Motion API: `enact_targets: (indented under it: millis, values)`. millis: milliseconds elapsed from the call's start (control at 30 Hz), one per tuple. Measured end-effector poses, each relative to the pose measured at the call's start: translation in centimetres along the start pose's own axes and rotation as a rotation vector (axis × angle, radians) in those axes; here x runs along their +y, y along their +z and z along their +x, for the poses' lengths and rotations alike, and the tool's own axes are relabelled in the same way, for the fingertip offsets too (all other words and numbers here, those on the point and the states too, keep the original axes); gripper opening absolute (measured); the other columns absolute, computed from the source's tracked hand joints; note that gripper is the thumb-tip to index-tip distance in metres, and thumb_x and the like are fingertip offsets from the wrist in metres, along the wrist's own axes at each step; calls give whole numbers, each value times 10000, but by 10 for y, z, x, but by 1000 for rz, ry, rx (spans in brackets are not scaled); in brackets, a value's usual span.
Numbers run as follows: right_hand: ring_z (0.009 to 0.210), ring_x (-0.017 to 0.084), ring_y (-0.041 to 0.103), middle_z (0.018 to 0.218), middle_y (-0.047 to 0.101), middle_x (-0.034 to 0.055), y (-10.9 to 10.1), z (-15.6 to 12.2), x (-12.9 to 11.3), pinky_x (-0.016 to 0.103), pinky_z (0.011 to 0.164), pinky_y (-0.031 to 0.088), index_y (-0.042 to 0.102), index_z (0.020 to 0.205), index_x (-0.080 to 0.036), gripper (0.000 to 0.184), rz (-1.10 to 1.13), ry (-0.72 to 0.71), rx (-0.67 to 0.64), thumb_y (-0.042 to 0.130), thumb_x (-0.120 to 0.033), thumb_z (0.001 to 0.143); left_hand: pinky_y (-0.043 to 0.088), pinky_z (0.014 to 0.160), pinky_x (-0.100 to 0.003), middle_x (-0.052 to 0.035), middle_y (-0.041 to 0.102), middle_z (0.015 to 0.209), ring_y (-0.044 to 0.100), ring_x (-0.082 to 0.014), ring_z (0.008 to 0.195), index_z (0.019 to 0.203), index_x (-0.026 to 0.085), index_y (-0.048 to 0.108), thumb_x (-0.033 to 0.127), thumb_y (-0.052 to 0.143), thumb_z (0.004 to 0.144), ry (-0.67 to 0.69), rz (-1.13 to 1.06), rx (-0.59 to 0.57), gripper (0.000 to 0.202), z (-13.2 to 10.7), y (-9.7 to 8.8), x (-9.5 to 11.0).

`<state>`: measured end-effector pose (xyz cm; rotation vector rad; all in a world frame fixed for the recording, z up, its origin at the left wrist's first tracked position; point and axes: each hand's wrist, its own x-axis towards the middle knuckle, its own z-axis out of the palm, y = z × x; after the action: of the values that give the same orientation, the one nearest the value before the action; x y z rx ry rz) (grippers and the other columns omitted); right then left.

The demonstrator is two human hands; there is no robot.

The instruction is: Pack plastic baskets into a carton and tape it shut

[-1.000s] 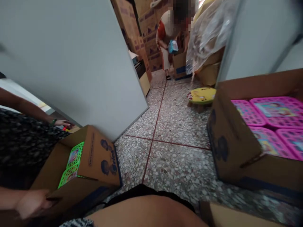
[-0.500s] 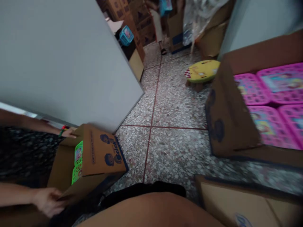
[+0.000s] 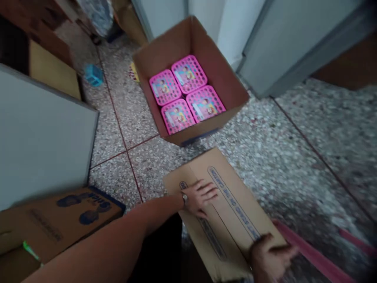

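Note:
A closed brown carton (image 3: 224, 196) lies at the lower middle, with blue lettering along its top flaps. My left hand (image 3: 202, 196), with a watch or band at the wrist, rests flat on its top near the flap seam, fingers spread. At the carton's near right edge is my right hand (image 3: 271, 255), blurred, its fingers stretched apart and nothing seen in them. A pink strip (image 3: 312, 251) runs along the floor beside that hand.
An open carton (image 3: 235, 94) holding several pink baskets (image 3: 188, 74) stands beyond. At left are another carton (image 3: 73, 212), with a bit of green inside, and a grey panel (image 3: 44, 129). A blue basket (image 3: 93, 74) and a partly hidden yellow stool (image 3: 134, 72) are farther off.
The view has swung right. My hands have come into view on the closed carton. The two hands that gripped the left carton are out of sight. A blue basket now shows on the floor.

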<state>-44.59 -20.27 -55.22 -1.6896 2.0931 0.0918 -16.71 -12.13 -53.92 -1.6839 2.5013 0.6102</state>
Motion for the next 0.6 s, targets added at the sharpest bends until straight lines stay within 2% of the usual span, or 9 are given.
enact_targets:
  millis: [67, 100, 333, 500, 600]
  values:
    - [1091, 502, 578, 1253, 516, 351, 6, 1, 6, 654, 733, 494, 192, 1536, -85, 884, -9, 186, 28, 286, -680, 890, 123, 1146, -604, -186, 289, 1561, 163, -367, 1462, 1503, 79, 287, 672, 264, 906, 6, -70, -36, 842, 1, 0, -1]
    - [1103, 502, 572, 1267, 520, 340, 9, 1, 9, 656, 767, 487, 218, 1535, -101, 884, -1, 224, 34, 312, -688, 880, 103, 1148, -603, -188, 279, 1564, 148, -367, 1466, 1506, 80, 276, 676, 272, 904, 8, -89, -58, 847, 1, 0, -1]
    - [1226, 430, 512, 1388, 472, 272, 15, -3, 12, 531, 932, 477, 249, 1524, -82, 801, 21, 89, 97, 400, -579, 914, 10, 1163, -584, -154, 243, 1587, 59, -336, 1483, 1537, 107, 185, 650, 278, 921, -40, -61, -183, 827, -3, -11, 4]
    - [1183, 461, 533, 1318, 517, 292, 7, -5, 1, 577, 904, 470, 287, 1513, -83, 784, 11, 143, 84, 384, -587, 920, 7, 1151, -603, -174, 246, 1582, 66, -361, 1476, 1541, 123, 182, 678, 319, 899, -44, -68, -235, 860, -3, -12, 3]
    - [1179, 456, 534, 1334, 497, 303, 1, -4, -2, 573, 901, 470, 260, 1516, -50, 799, 33, 160, 44, 358, -582, 927, 29, 1129, -637, -159, 221, 1593, 93, -396, 1466, 1540, 229, 220, 711, 353, 872, -39, -84, -224, 834, -3, -10, 3]
